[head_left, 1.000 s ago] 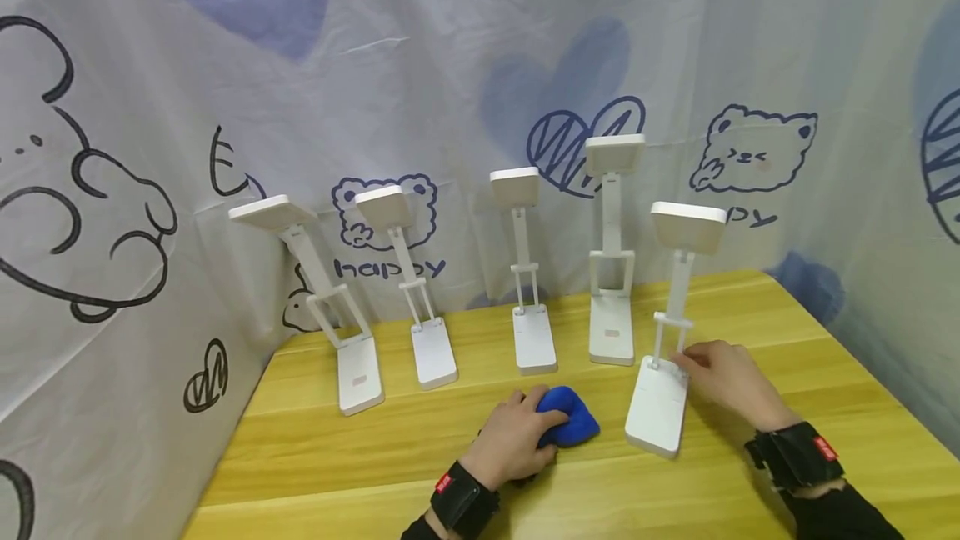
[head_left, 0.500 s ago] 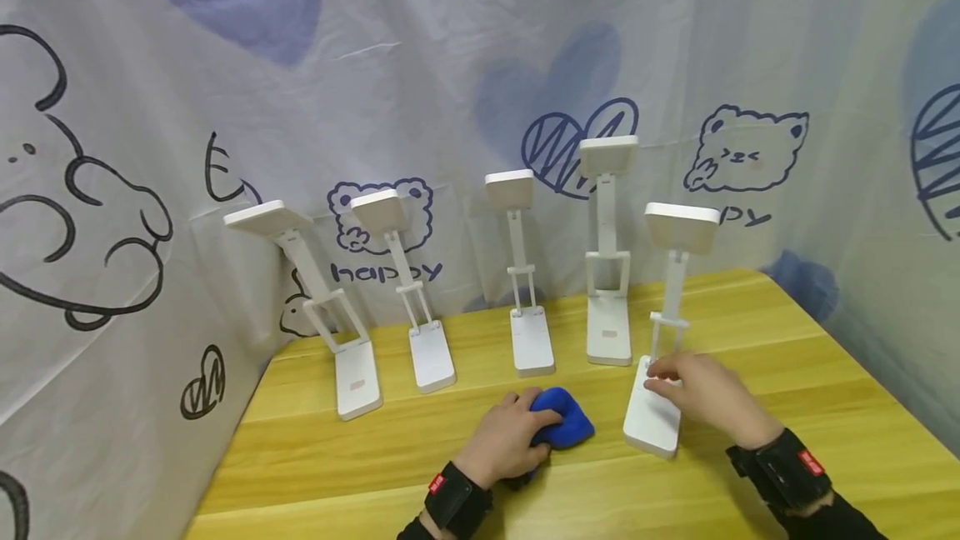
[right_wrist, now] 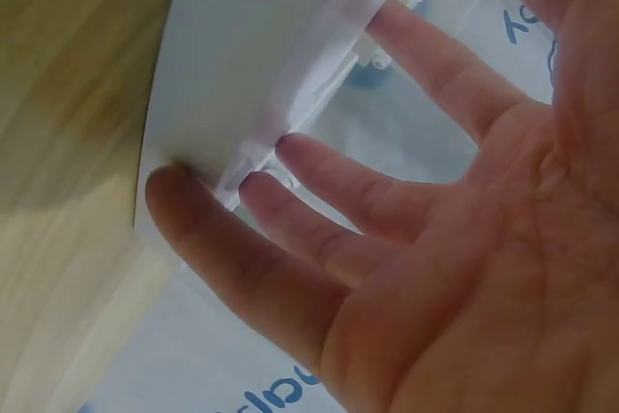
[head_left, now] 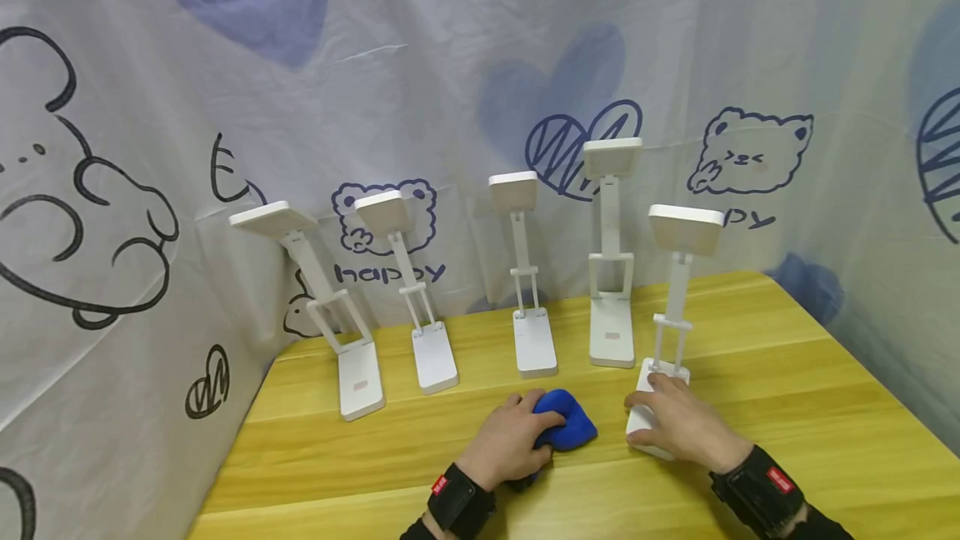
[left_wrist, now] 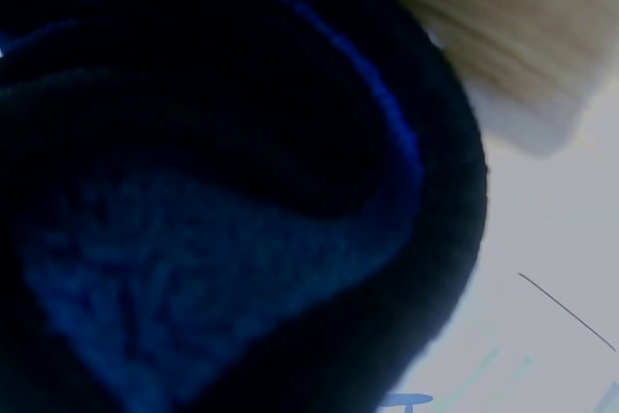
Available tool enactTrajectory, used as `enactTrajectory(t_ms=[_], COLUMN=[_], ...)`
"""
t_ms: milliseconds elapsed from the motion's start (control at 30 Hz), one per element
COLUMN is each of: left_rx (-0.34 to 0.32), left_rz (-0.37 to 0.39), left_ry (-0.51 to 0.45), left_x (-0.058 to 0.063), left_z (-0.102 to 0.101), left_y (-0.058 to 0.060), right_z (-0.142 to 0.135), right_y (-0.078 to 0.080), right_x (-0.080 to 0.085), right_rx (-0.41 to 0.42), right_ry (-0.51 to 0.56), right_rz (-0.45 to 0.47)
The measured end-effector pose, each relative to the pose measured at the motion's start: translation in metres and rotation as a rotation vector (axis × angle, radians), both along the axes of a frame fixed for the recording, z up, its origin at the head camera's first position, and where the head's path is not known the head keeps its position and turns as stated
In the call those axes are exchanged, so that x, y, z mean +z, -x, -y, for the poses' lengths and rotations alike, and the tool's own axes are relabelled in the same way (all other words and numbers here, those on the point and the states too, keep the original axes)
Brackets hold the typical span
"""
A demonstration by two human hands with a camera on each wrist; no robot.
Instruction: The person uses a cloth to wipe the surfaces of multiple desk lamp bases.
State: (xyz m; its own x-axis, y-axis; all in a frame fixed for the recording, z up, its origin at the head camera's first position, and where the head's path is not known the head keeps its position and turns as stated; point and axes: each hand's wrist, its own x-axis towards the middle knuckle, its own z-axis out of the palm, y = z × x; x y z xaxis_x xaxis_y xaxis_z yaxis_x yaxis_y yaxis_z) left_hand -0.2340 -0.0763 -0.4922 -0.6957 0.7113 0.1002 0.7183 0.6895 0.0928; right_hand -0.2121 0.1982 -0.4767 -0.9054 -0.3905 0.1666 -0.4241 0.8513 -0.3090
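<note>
My left hand [head_left: 504, 442] grips a bunched blue cloth [head_left: 573, 422] on the wooden table. The left wrist view is mostly filled by the dark, blurred folds of this cloth [left_wrist: 193, 268]. My right hand [head_left: 688, 425] lies over the base of the rightmost white desk lamp [head_left: 677, 286], which stands unfolded with its head tilted forward. Seen from the right wrist, spread, nearly straight fingers [right_wrist: 358, 191] touch the lamp's white base [right_wrist: 232, 55] at its surface and edge. My hand hides much of that base in the head view.
Several more white desk lamps stand behind: one at the far left [head_left: 315, 273], another beside it [head_left: 403, 261], one in the middle [head_left: 520, 244] and a taller one [head_left: 611, 215] to its right. A printed curtain [head_left: 450, 65] encloses the table [head_left: 315, 473] at back and sides.
My right hand has moved from the rear of the rightmost lamp's base forward and left over the base. The left hand and cloth have stayed in nearly the same place.
</note>
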Motion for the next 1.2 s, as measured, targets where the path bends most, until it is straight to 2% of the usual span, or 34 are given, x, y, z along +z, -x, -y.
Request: enactTrajectory(t_ms=[200, 467, 833, 1200], left_rx=[0.009, 0.010, -0.003, -0.003], left_rz=[-0.002, -0.018, -0.035, -0.050], left_ry=[0.006, 0.007, 0.004, 0.005], left_x=[0.000, 0.002, 0.001, 0.001], left_z=[-0.001, -0.001, -0.001, -0.001], left_y=[-0.001, -0.002, 0.000, -0.002], right_z=[-0.002, -0.006, -0.024, -0.042], right_y=[0.003, 0.007, 0.016, 0.029], right_x=[-0.005, -0.004, -0.003, -0.008], right_rx=[-0.004, -0.036, -0.012, -0.080], right_ry=[0.050, 0.085, 0.074, 0.085], right_rz=[0.031, 0.104, 0.121, 0.099])
